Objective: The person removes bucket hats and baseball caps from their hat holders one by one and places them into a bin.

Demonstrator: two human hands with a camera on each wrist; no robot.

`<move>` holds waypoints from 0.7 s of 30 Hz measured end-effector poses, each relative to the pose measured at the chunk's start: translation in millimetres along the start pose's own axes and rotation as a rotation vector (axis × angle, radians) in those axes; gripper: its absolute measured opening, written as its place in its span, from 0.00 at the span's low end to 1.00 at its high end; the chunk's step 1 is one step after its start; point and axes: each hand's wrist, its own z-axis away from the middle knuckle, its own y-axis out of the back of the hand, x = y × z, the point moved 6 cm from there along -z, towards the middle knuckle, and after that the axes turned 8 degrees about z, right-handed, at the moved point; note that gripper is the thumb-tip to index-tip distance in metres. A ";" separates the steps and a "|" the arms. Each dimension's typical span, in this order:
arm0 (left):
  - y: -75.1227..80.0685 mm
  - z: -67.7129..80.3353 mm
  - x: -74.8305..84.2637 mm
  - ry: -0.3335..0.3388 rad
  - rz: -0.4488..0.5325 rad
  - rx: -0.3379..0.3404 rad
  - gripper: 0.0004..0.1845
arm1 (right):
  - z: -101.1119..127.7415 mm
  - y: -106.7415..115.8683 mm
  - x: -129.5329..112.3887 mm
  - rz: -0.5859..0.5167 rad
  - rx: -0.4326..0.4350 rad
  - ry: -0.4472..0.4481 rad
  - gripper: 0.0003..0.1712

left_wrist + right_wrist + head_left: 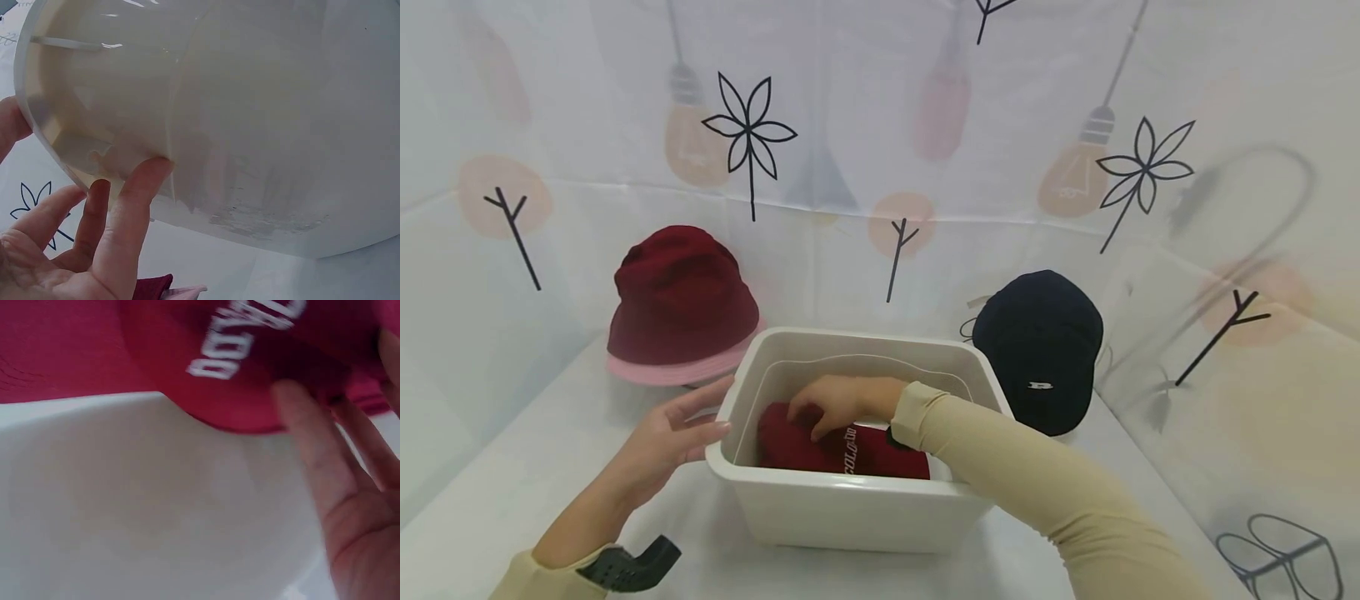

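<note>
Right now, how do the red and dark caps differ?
The red cap lies inside the bin, the dark cap outside it. The right hand touches the red cap; neither hand touches the dark cap. The red cap bears white lettering, the dark cap a small pale mark. Both are headwear.

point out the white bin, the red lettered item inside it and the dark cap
White bin (865, 510), head view: outer front wall
Red lettered item (826, 457), head view: fabric just left of the lettering
Dark cap (1037, 342), head view: crown, above the small pale mark
</note>
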 end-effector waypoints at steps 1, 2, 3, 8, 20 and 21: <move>-0.3 -0.1 -0.1 0.000 -0.001 0.000 0.33 | 1.9 2.4 -0.6 -0.010 -0.014 -0.009 0.22; -0.6 -0.1 0.0 -0.001 -0.001 0.000 0.33 | 4.4 5.6 -1.0 -0.029 -0.028 -0.020 0.22; -0.9 -0.1 0.0 -0.001 -0.002 0.000 0.33 | 7.5 9.4 -1.4 -0.049 -0.041 -0.032 0.22; -1.6 0.1 0.5 -0.002 -0.001 -0.001 0.34 | 24.6 31.7 -1.0 -0.133 -0.045 -0.098 0.24; -1.7 1.5 -0.5 -0.011 0.008 -0.015 0.34 | 69.7 70.7 -20.1 -0.218 0.140 -0.015 0.26; -1.5 1.8 -0.4 -0.009 0.007 -0.014 0.34 | 74.2 71.8 -22.0 -0.221 0.150 -0.007 0.26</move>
